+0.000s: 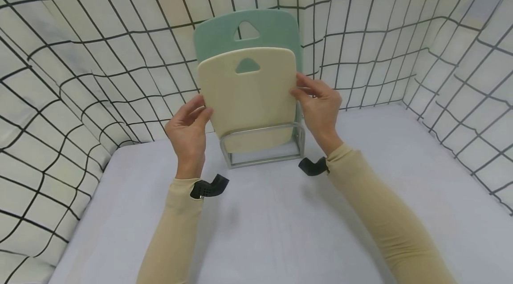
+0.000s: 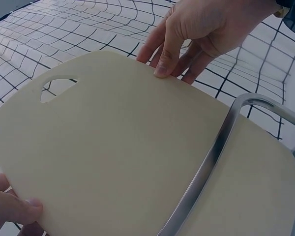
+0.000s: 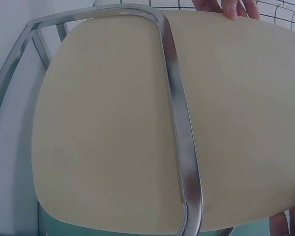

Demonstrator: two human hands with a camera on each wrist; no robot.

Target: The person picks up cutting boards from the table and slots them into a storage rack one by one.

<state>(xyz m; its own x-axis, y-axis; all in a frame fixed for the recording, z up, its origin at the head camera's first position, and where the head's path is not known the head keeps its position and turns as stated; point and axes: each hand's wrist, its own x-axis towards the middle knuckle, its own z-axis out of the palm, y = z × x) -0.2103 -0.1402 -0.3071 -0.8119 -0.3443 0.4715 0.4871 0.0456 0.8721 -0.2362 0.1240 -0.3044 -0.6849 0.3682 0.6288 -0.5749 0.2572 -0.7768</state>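
Observation:
Both hands hold a cream cutting board [image 1: 248, 97] by its side edges. My left hand [image 1: 188, 128] pinches the left edge, thumb on the front face. On the opposite edge, my right hand [image 1: 320, 103] grips with thumb in front and fingers behind. The board's lower part sits behind the front bar of a metal rack [image 1: 264, 159], its bottom edge above the rack's base bar in the head view. A larger green cutting board [image 1: 276, 26] stands upright behind it, mostly covered. In the right wrist view the rack's bar crosses the cream board [image 3: 103, 123].
The rack stands on a white tabletop [image 1: 260, 230]. Behind and along both sides rises white cloth with a black grid [image 1: 360, 43]. A black wrist mount [image 1: 210, 186] is on the left sleeve, another [image 1: 312, 167] on the right.

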